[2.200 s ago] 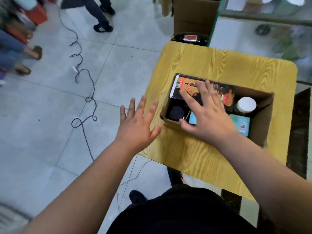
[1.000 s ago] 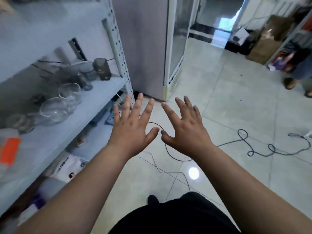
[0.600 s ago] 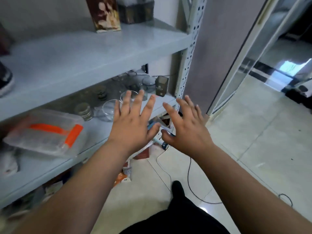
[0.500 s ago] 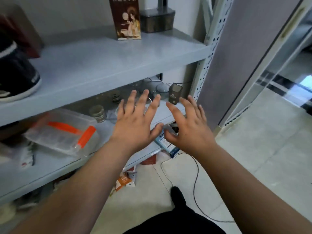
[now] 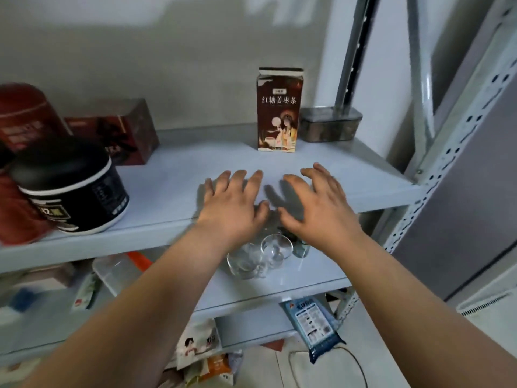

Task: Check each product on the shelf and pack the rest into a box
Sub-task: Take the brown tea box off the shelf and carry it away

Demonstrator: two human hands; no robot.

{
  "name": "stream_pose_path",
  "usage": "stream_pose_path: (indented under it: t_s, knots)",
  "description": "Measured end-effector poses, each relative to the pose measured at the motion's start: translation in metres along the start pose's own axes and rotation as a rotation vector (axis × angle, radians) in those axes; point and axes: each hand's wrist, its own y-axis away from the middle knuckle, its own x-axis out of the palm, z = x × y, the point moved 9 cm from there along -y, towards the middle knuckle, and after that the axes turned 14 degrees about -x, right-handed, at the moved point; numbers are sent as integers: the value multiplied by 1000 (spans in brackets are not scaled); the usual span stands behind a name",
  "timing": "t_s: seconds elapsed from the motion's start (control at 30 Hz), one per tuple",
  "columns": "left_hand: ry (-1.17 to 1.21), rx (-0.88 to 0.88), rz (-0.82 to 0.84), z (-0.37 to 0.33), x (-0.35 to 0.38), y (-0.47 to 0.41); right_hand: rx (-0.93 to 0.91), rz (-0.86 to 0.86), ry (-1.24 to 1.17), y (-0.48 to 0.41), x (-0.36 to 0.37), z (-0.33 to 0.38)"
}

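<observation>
1. Closest to me, down low, a blue packet (image 5: 316,329) lay by the bottom tier. Above it, some glass cups (image 5: 260,253) stood on the middle tier, partly hidden under the person's wrists.
2. The left hand (image 5: 232,208) and right hand (image 5: 319,211) hovered side by side over the front of the upper shelf (image 5: 173,186). Their fingers were spread, only loosely bent, and held nothing. I could not tell whether the fingertips touched the board.
3. Off to the left, a black jar (image 5: 72,186) sat near the front edge. A dark red box (image 5: 120,130) and a red tin (image 5: 25,113) stood behind it, both blurred.
4. Farther back, the brown carton (image 5: 279,110) stood upright, well apart from the hands. A grey container (image 5: 330,124) sat just beside it on the right.
5. The person seemed to be reaching for the next product to check, most likely the carton.
   - It looked tall and narrow, so a nudge near its top would probably tip it.
   - I'd have gripped it round the middle with one hand and steadied it with the other.
   - It should then be lifted clear of the container and turned to show its label.
   - The packing box was out of sight.
</observation>
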Motion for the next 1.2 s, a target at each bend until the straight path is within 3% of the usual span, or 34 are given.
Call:
stream_pose_path:
  t_s: [0.23,0.43,0.6,0.7,0.87,1.0,1.13,1.2]
  knots:
    - [44,-230,152,1,16,-85,79,348,-79,-71,21,-82]
    - [155,-363,191,-1,21,-163,9,286,-133,-99,29,-106]
    - [1045,-315,234,-10,20,-213,-43,254,-151,-100,35,-108]
    - [1089,-201,223,-21,15,-222,-61,234,-155,-101,36,-108]
    - [1062,-180,137,-16,21,-230,-56,246,-155,-102,38,-112]
    - [1347,-216,119,1,24,-230,-51,311,-210,-99,39,-109]
    - [1632,-255,94,11,14,-228,102,369,-496,-117,43,-112]
    - [1738,-287,85,13,10,-224,252,230,-781,-142,48,-109]
